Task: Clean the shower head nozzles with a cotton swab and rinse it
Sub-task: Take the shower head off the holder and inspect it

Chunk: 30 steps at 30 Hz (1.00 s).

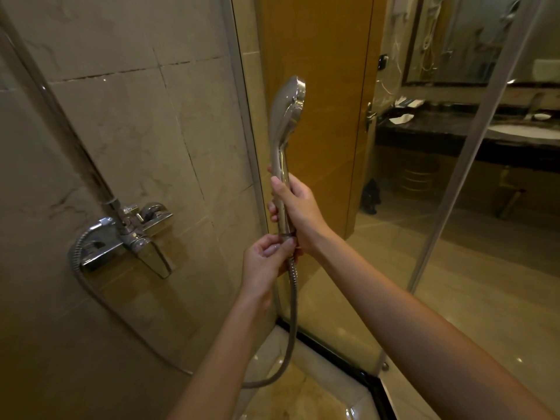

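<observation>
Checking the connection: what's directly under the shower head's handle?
The left hand pinches the hose joint there, and the metal hose hangs down from it. That hand covers most of the joint.

Centre: shower head (286,110) upright, in front of glass panel (333,268). Round its handle, right hand (298,207); just below, pinching the hose (292,313) at the joint, left hand (266,262). Hose looped down and leftward to mixer tap (130,234) on tiled wall (121,116). Beyond glass, right: counter (439,128) with basin (524,131) set in, mirror (460,40) above.
</observation>
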Available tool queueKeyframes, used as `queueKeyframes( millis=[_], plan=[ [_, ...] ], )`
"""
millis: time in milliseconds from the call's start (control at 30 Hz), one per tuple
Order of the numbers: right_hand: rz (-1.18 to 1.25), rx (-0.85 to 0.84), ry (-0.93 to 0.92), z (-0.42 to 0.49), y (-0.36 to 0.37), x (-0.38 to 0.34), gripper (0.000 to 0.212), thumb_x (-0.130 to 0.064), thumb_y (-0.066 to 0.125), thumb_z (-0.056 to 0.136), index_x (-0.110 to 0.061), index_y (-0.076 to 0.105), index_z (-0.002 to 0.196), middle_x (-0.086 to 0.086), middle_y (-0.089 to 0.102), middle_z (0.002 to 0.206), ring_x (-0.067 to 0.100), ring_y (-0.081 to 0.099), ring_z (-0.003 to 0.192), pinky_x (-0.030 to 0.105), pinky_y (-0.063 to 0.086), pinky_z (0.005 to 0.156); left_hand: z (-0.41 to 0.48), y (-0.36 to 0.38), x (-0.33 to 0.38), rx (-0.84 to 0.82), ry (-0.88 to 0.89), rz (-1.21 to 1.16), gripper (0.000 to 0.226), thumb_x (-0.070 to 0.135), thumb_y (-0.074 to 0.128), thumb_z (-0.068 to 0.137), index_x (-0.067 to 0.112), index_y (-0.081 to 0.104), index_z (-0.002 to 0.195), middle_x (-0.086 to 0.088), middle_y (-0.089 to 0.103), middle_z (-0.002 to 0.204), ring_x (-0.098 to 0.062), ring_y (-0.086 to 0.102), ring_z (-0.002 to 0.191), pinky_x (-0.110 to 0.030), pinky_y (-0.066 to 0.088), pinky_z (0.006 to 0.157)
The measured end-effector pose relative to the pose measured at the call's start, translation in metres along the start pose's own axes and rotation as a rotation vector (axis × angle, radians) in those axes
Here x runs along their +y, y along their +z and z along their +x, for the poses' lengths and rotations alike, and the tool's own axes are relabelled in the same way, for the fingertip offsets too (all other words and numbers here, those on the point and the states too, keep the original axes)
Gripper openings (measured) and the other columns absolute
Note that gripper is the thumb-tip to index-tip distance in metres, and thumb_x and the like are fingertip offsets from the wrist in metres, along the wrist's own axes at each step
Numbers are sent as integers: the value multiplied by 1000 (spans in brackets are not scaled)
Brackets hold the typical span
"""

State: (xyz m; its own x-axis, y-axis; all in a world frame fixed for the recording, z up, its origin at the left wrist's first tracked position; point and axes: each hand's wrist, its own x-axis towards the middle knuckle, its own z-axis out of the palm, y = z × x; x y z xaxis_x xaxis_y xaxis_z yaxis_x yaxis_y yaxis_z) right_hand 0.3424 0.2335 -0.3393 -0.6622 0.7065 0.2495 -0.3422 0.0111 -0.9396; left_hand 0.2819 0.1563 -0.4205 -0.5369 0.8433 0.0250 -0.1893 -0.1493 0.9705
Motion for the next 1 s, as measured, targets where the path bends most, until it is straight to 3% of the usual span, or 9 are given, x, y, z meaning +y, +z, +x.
queueKeyframes(
  millis=[133, 233, 367, 533, 733, 867, 1000],
  plan=[
    [108, -22, 8, 1, 1, -5, 31, -19, 47, 99, -9, 37, 126, 2, 53, 77, 11, 49, 59, 23, 42, 53, -1, -1, 4, -27, 10, -36, 13, 24, 74, 73, 23, 73, 86, -6, 75, 86, -18, 71, 80, -23, 54, 67],
    [182, -25, 6, 2, -2, -6, 42, -17, 45, 99, -7, 26, 135, 7, 58, 84, 16, 56, 67, 26, 47, 57, -1, -3, 6, -19, 15, -47, 19, 22, 74, 72, 18, 72, 90, -9, 75, 89, -18, 71, 80, -24, 55, 68],
    [125, -16, 20, 0, -9, -7, 41, -23, 41, 101, 1, 38, 134, 8, 59, 100, 14, 60, 86, 26, 54, 66, 0, -3, 7, 0, 10, -47, 19, 18, 71, 77, 14, 69, 95, -10, 75, 91, -18, 70, 80, -26, 56, 71],
    [108, -10, 51, 0, -8, -10, 45, -28, 38, 102, 6, 46, 130, 4, 54, 81, 10, 55, 72, 25, 49, 63, -2, 3, 1, -23, -4, -42, 25, 28, 75, 67, 18, 71, 90, -9, 75, 88, -18, 71, 80, -24, 55, 69],
    [143, 43, -60, 1, -6, -9, 35, -13, 55, 94, -9, 41, 125, 4, 57, 88, 13, 61, 73, 27, 52, 64, -1, 1, 3, -42, 13, -29, 20, 29, 76, 68, 24, 73, 88, -8, 75, 88, -18, 71, 81, -24, 54, 69],
    [235, 7, -15, 3, -6, -8, 24, -22, 43, 100, -9, 46, 119, 5, 61, 89, 14, 62, 76, 29, 50, 69, -2, -2, 7, -52, 18, -48, 21, 27, 75, 71, 21, 73, 91, -8, 74, 90, -18, 71, 82, -24, 55, 70],
    [177, 2, 9, 2, -1, -5, 40, -31, 36, 102, -1, 45, 127, 2, 57, 80, 13, 54, 68, 25, 45, 65, -4, -1, 6, -32, -2, -39, 18, 24, 73, 73, 22, 73, 90, -9, 74, 92, -20, 71, 85, -24, 55, 69]
  ],
)
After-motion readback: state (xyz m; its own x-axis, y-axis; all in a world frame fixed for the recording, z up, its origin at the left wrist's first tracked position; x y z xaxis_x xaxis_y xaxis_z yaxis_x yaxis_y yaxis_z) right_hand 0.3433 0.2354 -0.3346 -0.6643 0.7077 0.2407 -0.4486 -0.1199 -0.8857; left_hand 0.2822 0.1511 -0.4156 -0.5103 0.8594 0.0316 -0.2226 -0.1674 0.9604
